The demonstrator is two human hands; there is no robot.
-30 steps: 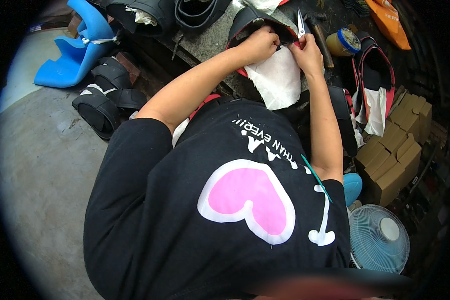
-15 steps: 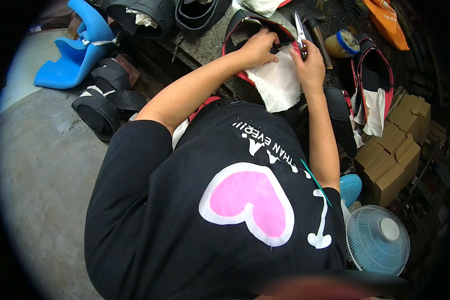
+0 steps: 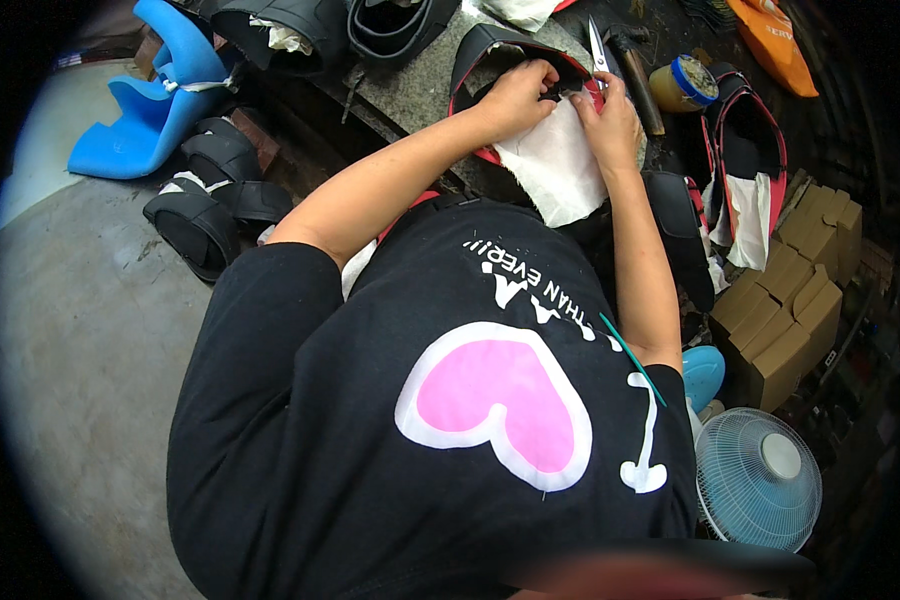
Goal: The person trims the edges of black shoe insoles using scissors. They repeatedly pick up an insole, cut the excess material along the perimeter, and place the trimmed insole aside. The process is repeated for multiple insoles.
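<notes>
Step in hand looks like handwork on the white cloth (image 3: 555, 170) at the mouth of a black shoe piece (image 3: 485, 42), top centre, by the near edge of a grey slab (image 3: 400, 98). Left hand (image 3: 515, 98) reaches into the opening, fingers bent over the inner side; can't tell if it grips anything. Right hand (image 3: 610, 125) is at the red-edged right rim, thumb against the cloth, fingers partly hidden; firmness of pinch can't be told. Hands near each other, not touching. Next move probably calls for a steady hold on the rim and light fingers on the cloth so it doesn't bunch. Materials: cloth thin, matte, ragged-edged, hanging toward the person; shoe piece curved, smooth and leathery-looking, black with red edging. Slab rough, speckled. Pointed metal scissors (image 3: 598, 48) just beyond the right hand, handles partly covered; dark tool handle (image 3: 638, 85) beside them, then a round jar (image 3: 678, 85) with blue rim and yellowish contents. Further right, a similar black-and-red shoe piece (image 3: 711, 135) with white cloth hanging out; below it, folded brown cardboard boxes (image 3: 780, 320).
</notes>
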